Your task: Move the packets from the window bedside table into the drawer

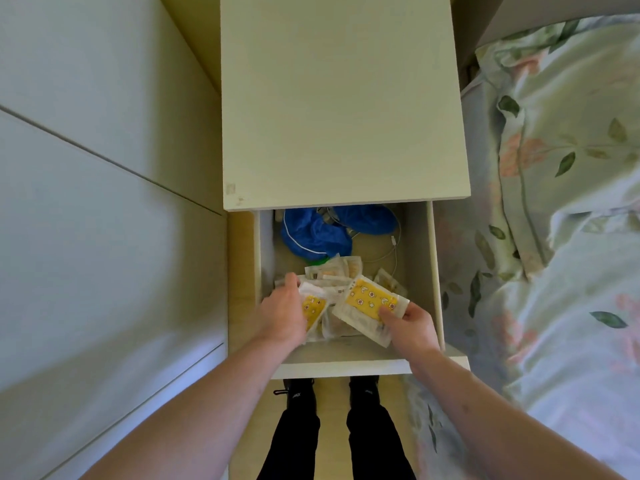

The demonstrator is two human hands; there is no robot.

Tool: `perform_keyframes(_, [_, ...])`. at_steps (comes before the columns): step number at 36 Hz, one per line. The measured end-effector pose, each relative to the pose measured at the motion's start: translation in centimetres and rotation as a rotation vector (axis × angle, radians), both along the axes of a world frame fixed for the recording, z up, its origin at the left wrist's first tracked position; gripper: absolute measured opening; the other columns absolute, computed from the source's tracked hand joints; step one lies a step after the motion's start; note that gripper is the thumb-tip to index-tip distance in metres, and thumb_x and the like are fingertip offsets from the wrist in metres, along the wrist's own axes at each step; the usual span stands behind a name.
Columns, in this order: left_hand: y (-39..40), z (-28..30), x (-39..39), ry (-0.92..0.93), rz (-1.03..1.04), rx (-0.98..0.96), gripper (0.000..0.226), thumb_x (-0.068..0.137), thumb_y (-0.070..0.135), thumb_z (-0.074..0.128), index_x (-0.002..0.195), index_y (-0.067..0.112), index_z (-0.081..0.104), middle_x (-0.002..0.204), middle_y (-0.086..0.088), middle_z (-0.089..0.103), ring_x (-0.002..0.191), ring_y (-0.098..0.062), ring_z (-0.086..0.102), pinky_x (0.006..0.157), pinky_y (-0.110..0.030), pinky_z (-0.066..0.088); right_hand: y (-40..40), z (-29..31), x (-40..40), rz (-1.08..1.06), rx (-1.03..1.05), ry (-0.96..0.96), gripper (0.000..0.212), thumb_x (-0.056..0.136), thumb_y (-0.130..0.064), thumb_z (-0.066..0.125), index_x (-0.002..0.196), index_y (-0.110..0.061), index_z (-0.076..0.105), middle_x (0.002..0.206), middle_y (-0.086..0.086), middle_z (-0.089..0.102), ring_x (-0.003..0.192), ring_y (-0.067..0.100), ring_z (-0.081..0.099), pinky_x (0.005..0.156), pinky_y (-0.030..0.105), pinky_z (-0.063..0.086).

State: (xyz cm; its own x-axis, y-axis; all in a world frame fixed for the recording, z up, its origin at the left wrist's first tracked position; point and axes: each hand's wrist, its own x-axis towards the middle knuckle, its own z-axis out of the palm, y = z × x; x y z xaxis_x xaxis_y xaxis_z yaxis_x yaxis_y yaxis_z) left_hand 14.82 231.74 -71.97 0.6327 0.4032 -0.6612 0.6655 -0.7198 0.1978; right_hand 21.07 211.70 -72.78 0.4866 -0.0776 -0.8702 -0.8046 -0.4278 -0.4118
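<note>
**Both hands on packets inside the open drawer**

The right hand (pixel 410 322) pinches a yellow-printed packet (pixel 370 304) by its near right corner, thumb on top, and the packet lies tilted across the middle of the drawer (pixel 435 271). The left hand (pixel 284 313) is curled over a second yellow packet (pixel 313 311), its fingers closing on that packet's left edge; how firmly it grips, the view does not settle. Between and beyond the two hands lies a loose heap of pale packets (pixel 332 271), overlapping one another on the drawer floor — all of them within the drawer walls.

Farther back, a crumpled blue cloth (pixel 311 233) fills the rear left of the drawer, partly under the overhang of the bedside table top (pixel 343 98). A thin white cable (pixel 394 247) trails along the rear right. A strip of bare drawer floor shows along the right wall, and a narrower one along the left.

The drawer front (pixel 343 368) stands just above the person's dark shoes (pixel 298 393). To the right, floral bedding (pixel 561 202) lies close beside the drawer's wall; to the left, a pale panelled surface (pixel 104 168) runs alongside the table — the gap on each side is tight.
</note>
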Motion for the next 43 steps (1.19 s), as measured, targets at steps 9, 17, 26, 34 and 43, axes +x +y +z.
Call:
perform_keyframes(9, [0.3, -1.9, 0.0, 0.033, -0.275, 0.098, 0.046, 0.094, 0.009, 0.058, 0.136, 0.012, 0.038, 0.104, -0.005, 0.069, 0.086, -0.022, 0.070, 0.070, -0.035, 0.059, -1.4, -0.9, 0.1, 0.128, -0.100, -0.038, 0.022, 0.094, -0.026, 0.070, 0.113, -0.022, 0.060, 0.099, -0.007, 0.068, 0.087, 0.011, 0.064, 0.062, 0.026, 0.051])
perform_keyframes(17, [1.2, -2.1, 1.2, 0.122, -0.644, 0.267, 0.057, 0.089, 0.011, 0.067, 0.139, 0.011, 0.041, 0.101, -0.003, 0.070, 0.094, -0.022, 0.067, 0.078, -0.033, 0.047, -1.0, -2.3, 0.1, 0.137, -0.032, 0.053, 0.052, 0.085, -0.009, 0.077, 0.126, -0.028, 0.053, 0.104, -0.008, 0.066, 0.096, 0.013, 0.066, 0.080, 0.034, 0.060])
perform_keyframes(26, [3.4, -3.4, 1.1, 0.204, -0.962, 0.502, 0.037, 0.085, 0.031, 0.074, 0.119, 0.018, 0.067, 0.120, -0.007, 0.061, 0.117, -0.028, 0.047, 0.109, -0.047, 0.031, 2.2, -5.4, -0.6, 0.226, -0.073, 0.085, 0.024, 0.092, -0.016, 0.067, 0.114, -0.026, 0.064, 0.106, 0.001, 0.068, 0.097, 0.021, 0.063, 0.079, 0.033, 0.054])
perform_keyframes(34, [2.2, -4.0, -0.4, -0.074, -0.924, 0.240, 0.100, 0.079, 0.005, 0.074, 0.158, 0.013, 0.013, 0.156, -0.012, 0.030, 0.138, -0.029, 0.034, 0.115, -0.046, 0.033, 3.6, -6.7, -1.5, 0.684, -0.377, 0.067, 0.013, 0.094, -0.031, 0.060, 0.098, -0.019, 0.064, 0.087, 0.000, 0.063, 0.078, 0.019, 0.062, 0.067, 0.030, 0.052])
perform_keyframes(43, [1.5, -4.3, -0.7, -0.021, -0.914, 0.090, 0.097, 0.078, 0.000, 0.072, 0.157, 0.018, 0.018, 0.154, -0.010, 0.029, 0.140, -0.030, 0.029, 0.118, -0.047, 0.029, 2.4, -5.6, -0.6, 0.930, -0.460, 0.041, 0.010, 0.094, -0.026, 0.057, 0.097, -0.021, 0.064, 0.087, -0.002, 0.065, 0.077, 0.016, 0.062, 0.071, 0.030, 0.052])
